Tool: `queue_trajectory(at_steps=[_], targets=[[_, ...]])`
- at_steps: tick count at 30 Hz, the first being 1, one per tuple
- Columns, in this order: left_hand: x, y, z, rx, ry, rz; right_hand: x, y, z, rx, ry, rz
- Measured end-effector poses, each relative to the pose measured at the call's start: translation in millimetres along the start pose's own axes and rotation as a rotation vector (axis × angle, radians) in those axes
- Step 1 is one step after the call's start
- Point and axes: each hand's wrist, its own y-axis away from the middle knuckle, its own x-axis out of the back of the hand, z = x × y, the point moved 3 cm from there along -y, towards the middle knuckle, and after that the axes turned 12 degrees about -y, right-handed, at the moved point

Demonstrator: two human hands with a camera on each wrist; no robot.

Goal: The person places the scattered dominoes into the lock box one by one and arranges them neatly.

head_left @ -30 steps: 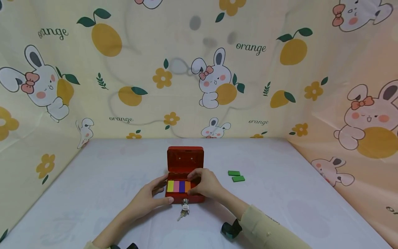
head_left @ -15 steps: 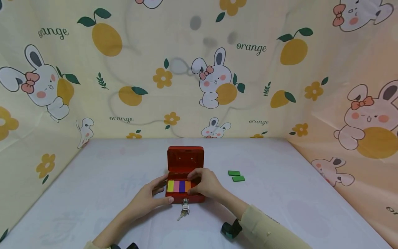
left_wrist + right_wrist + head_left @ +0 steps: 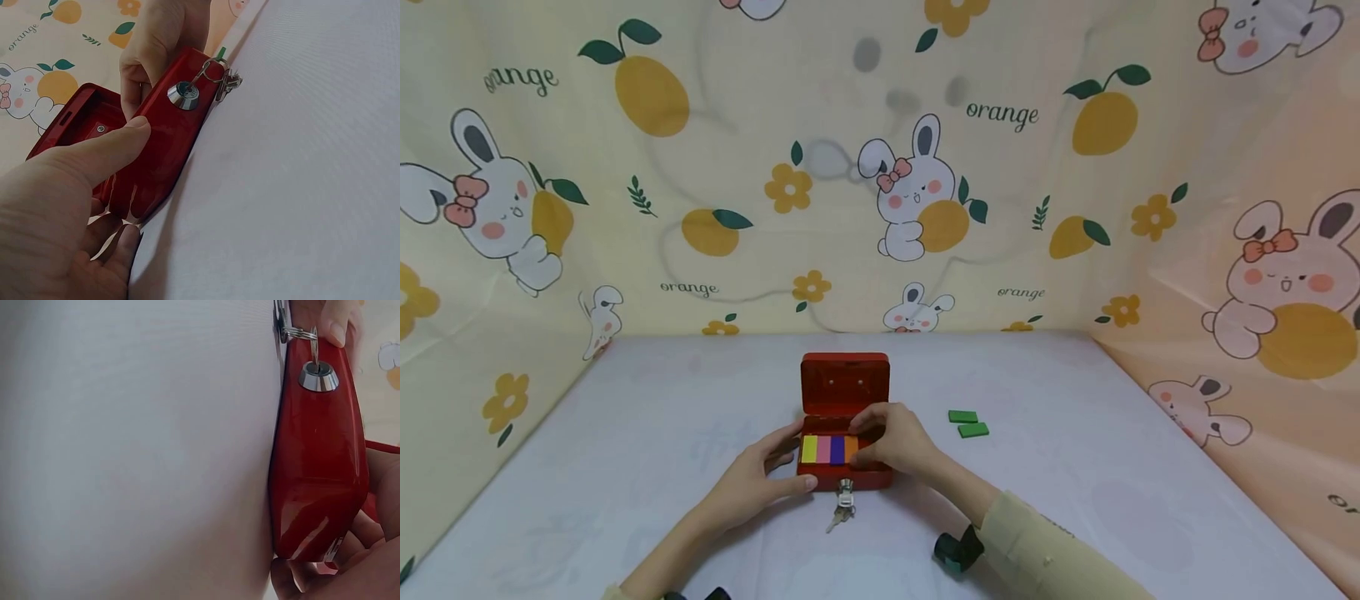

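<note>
Both hands (image 3: 756, 477) (image 3: 897, 440) unmoved, four blocks (image 3: 824, 449) visible

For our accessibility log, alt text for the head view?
A person's left grip holds an open red box; the right grip apparently pinches an orange block inside, beside purple, pink and yellow ones. Keys hang from the lock; two green blocks lie to the right.
</note>
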Motion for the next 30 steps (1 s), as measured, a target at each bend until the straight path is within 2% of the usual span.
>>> queue_trajectory(at_steps=[7, 14, 18, 21, 24, 28, 30], targets=[[-0.4, 0.2, 1.2, 0.010, 0.004, -0.001, 5.7, 2.7, -1.5, -0.007, -0.045, 0.012], [0.3, 1.8, 2.3, 0.024, 0.006, 0.012, 20.3, 9.5, -2.9, -0.038, -0.023, 0.067], [0.5, 2.8, 2.8, 0.034, -0.003, 0.017, 33.7, 17.1, -5.3, -0.038, -0.034, 0.045], [0.8, 3.5, 2.9, 0.040, -0.012, 0.020, 47.7, 22.8, -8.4, 0.002, -0.043, 0.001], [1.0, 3.2, 2.4, 0.043, -0.018, 0.024, 66.4, 28.1, -12.7, 0.033, -0.037, 0.003], [0.8, 1.4, 2.1, 0.041, -0.020, 0.029, 99.8, 30.1, 0.7, -0.030, -0.079, 0.084], [0.3, 0.7, 2.6, 0.038, -0.016, 0.027, 117.6, 30.1, 15.2, -0.078, -0.105, 0.129]])
